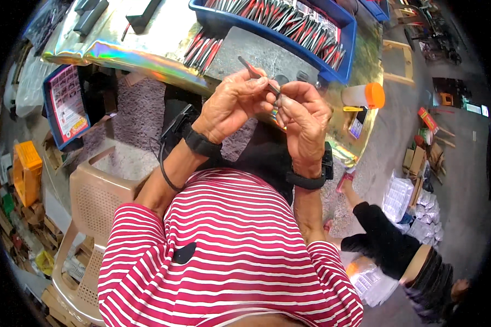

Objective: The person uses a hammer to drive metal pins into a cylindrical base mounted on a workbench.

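Both of my hands meet over the near edge of the gold-covered table, holding one slim red-and-black tool (251,68) between them. Its dark pointed end sticks out up and left; its exact kind cannot be made out. My left hand (229,106) pinches the tool between thumb and fingers. Closed around its other end, my right hand (306,117) hides much of that part. Just beyond lies a worn grey board (245,46). To its left, several similar red-and-black tools (203,52) lie in a pile. A blue tray (350,49) behind holds many more.
A clear bottle with an orange cap (375,95) stands at the table's right. Dark grey blocks (90,19) lie far left. A beige plastic chair (101,196) is at my left, an orange crate (27,173) beyond it. Another person (387,240) is at lower right, near plastic-wrapped packs (398,196).
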Demonstrator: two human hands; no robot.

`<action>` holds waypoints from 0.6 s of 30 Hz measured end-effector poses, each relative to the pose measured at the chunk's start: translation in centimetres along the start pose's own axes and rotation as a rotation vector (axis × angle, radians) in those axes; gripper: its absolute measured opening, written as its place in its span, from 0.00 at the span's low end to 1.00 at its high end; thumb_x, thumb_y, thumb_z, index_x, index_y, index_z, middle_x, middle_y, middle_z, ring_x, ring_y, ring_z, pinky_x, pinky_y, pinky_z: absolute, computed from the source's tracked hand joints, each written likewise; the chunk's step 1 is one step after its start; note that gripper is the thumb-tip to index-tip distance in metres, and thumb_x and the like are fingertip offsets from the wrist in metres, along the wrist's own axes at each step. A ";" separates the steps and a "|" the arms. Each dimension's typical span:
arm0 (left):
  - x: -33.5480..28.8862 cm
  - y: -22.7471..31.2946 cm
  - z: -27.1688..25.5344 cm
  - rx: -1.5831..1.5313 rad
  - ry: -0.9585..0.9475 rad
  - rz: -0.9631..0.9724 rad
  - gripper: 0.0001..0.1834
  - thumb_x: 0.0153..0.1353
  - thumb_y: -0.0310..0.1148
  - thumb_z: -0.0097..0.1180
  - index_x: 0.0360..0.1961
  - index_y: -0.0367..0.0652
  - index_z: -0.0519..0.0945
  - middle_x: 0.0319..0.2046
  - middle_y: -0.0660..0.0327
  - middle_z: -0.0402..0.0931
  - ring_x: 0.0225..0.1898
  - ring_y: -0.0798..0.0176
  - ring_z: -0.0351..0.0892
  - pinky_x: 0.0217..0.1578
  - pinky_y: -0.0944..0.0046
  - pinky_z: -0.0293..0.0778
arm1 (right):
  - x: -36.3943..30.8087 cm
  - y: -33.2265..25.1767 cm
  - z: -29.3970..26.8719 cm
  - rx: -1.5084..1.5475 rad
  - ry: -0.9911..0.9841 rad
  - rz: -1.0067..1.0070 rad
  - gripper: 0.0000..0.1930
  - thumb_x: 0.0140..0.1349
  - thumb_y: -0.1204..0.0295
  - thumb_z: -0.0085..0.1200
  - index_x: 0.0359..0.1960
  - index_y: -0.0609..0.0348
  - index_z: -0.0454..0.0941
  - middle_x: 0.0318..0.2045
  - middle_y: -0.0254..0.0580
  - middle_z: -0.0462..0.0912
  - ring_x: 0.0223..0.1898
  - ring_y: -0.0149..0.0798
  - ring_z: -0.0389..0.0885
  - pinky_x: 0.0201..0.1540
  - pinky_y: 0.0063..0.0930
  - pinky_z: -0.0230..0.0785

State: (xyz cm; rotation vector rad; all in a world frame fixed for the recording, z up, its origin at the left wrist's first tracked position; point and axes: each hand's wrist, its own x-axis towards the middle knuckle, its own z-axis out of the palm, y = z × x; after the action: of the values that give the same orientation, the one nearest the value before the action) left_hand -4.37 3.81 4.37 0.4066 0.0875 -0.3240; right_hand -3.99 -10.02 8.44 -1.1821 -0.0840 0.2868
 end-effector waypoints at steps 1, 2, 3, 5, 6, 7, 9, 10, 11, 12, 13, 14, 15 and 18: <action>0.0 -0.1 -0.1 -0.022 -0.015 -0.010 0.06 0.57 0.27 0.45 0.36 0.40 0.66 0.32 0.58 0.71 0.29 0.68 0.73 0.29 0.72 0.71 | -0.1 0.0 0.1 -0.002 0.002 0.001 0.08 0.51 0.80 0.48 0.34 0.68 0.69 0.24 0.37 0.73 0.18 0.22 0.66 0.20 0.13 0.59; 0.0 -0.1 -0.1 -0.024 -0.015 -0.012 0.06 0.57 0.27 0.45 0.36 0.40 0.66 0.32 0.58 0.71 0.29 0.68 0.73 0.29 0.72 0.71 | -0.1 0.0 0.1 0.003 0.001 -0.009 0.08 0.51 0.80 0.48 0.34 0.68 0.68 0.24 0.37 0.73 0.18 0.22 0.66 0.20 0.13 0.58; 0.0 -0.2 -0.1 -0.028 -0.017 -0.013 0.06 0.57 0.27 0.45 0.36 0.40 0.66 0.32 0.58 0.70 0.29 0.68 0.73 0.29 0.72 0.71 | -0.1 0.0 0.1 0.010 -0.001 -0.021 0.08 0.51 0.80 0.48 0.34 0.67 0.68 0.24 0.37 0.73 0.18 0.21 0.65 0.19 0.13 0.58; 0.0 -0.4 -0.1 -0.032 -0.020 -0.014 0.06 0.57 0.26 0.45 0.36 0.40 0.65 0.32 0.58 0.70 0.29 0.68 0.73 0.29 0.72 0.71 | -0.2 0.1 -0.1 0.001 0.000 -0.027 0.08 0.51 0.80 0.48 0.34 0.67 0.68 0.24 0.37 0.73 0.17 0.21 0.65 0.19 0.13 0.58; -0.1 -0.3 0.0 -0.035 -0.021 -0.013 0.06 0.57 0.26 0.45 0.37 0.40 0.65 0.32 0.57 0.70 0.29 0.68 0.73 0.29 0.72 0.71 | -0.2 0.2 -0.1 -0.008 0.002 -0.030 0.08 0.51 0.80 0.48 0.34 0.67 0.68 0.24 0.37 0.73 0.17 0.21 0.65 0.19 0.13 0.58; -0.1 -0.3 0.0 -0.039 -0.023 -0.012 0.07 0.57 0.26 0.45 0.37 0.40 0.65 0.32 0.57 0.70 0.30 0.67 0.73 0.29 0.72 0.71 | -0.2 0.2 -0.1 -0.010 0.001 -0.029 0.08 0.51 0.80 0.48 0.34 0.67 0.68 0.24 0.37 0.73 0.17 0.21 0.65 0.19 0.13 0.58; -0.1 -0.3 -0.1 -0.042 -0.034 -0.008 0.07 0.57 0.26 0.45 0.37 0.40 0.65 0.32 0.57 0.70 0.30 0.67 0.73 0.29 0.72 0.71 | -0.2 0.1 0.1 -0.014 0.004 -0.031 0.08 0.51 0.80 0.48 0.34 0.67 0.68 0.24 0.37 0.73 0.17 0.21 0.65 0.19 0.13 0.58; -0.1 -0.3 -0.2 -0.043 -0.046 -0.004 0.08 0.57 0.26 0.45 0.37 0.40 0.65 0.32 0.57 0.70 0.30 0.67 0.73 0.29 0.72 0.72 | -0.2 0.1 0.1 -0.015 0.003 -0.029 0.08 0.51 0.80 0.48 0.34 0.67 0.68 0.24 0.37 0.73 0.17 0.21 0.65 0.19 0.13 0.58; -0.1 -0.3 -0.3 -0.045 -0.045 -0.002 0.08 0.57 0.26 0.45 0.37 0.40 0.65 0.32 0.57 0.70 0.30 0.67 0.73 0.29 0.72 0.72 | -0.2 0.1 0.2 -0.021 0.010 -0.026 0.08 0.51 0.80 0.48 0.34 0.67 0.68 0.24 0.37 0.73 0.17 0.21 0.65 0.19 0.13 0.58; -0.1 -0.4 -0.5 -0.050 -0.056 0.001 0.08 0.56 0.26 0.46 0.38 0.39 0.65 0.32 0.57 0.70 0.30 0.67 0.73 0.30 0.71 0.72 | -0.2 0.1 0.2 -0.027 0.018 -0.024 0.08 0.50 0.80 0.48 0.34 0.67 0.68 0.24 0.37 0.73 0.17 0.21 0.65 0.19 0.13 0.58; 0.0 -0.4 -0.6 -0.056 -0.067 0.004 0.09 0.56 0.26 0.46 0.38 0.39 0.64 0.32 0.56 0.70 0.29 0.66 0.73 0.30 0.71 0.72 | -0.2 0.1 0.3 -0.028 0.018 -0.023 0.08 0.50 0.80 0.48 0.34 0.67 0.68 0.24 0.37 0.73 0.17 0.21 0.65 0.19 0.13 0.58; 0.0 -0.3 -0.5 -0.057 -0.067 0.004 0.09 0.56 0.26 0.46 0.38 0.39 0.64 0.32 0.56 0.70 0.29 0.66 0.73 0.30 0.71 0.72 | -0.3 0.1 0.3 -0.035 0.016 -0.025 0.08 0.50 0.80 0.48 0.34 0.67 0.68 0.24 0.37 0.73 0.17 0.21 0.65 0.18 0.12 0.58; -0.1 -0.2 -0.5 -0.023 -0.075 0.021 0.09 0.55 0.26 0.47 0.38 0.39 0.64 0.32 0.56 0.70 0.29 0.66 0.73 0.30 0.71 0.72 | -0.3 0.1 0.2 -0.042 0.014 -0.027 0.08 0.50 0.80 0.48 0.34 0.67 0.68 0.24 0.36 0.73 0.17 0.21 0.65 0.18 0.12 0.57; 0.0 0.2 -0.4 0.061 -0.082 0.055 0.10 0.55 0.26 0.47 0.38 0.39 0.64 0.32 0.55 0.71 0.29 0.66 0.74 0.29 0.71 0.73 | -0.3 0.4 0.2 -0.120 0.040 -0.024 0.08 0.51 0.80 0.48 0.34 0.67 0.68 0.24 0.35 0.73 0.18 0.20 0.66 0.19 0.11 0.57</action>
State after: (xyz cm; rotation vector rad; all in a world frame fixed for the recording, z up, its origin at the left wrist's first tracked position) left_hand -4.36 4.13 4.05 0.4552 -0.0139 -0.2888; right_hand -4.39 -9.78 8.20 -1.3043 -0.0810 0.2395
